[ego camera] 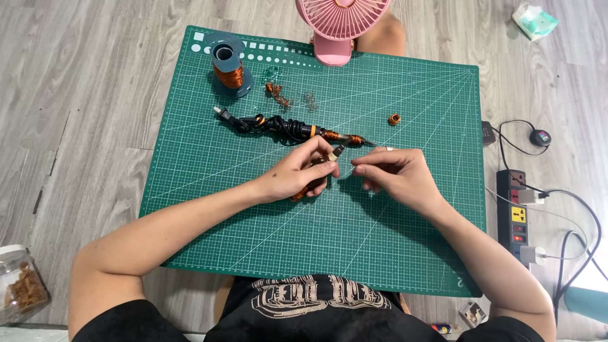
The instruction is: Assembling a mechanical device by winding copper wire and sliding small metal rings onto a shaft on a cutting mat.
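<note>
My left hand is closed around a small brown and orange tool whose pointed tip sticks out toward the right. Fingers of my right hand are pinched together just right of that tip, perhaps on a very thin wire that I cannot make out. Both hands rest over the middle of a green cutting mat. Just beyond them lies a soldering iron with a black coiled cord and copper wire wound on its shaft.
A spool of copper wire stands at the mat's far left, with wire scraps beside it and a small copper coil to the right. A pink fan sits at the far edge. A power strip with cables lies right; a jar left.
</note>
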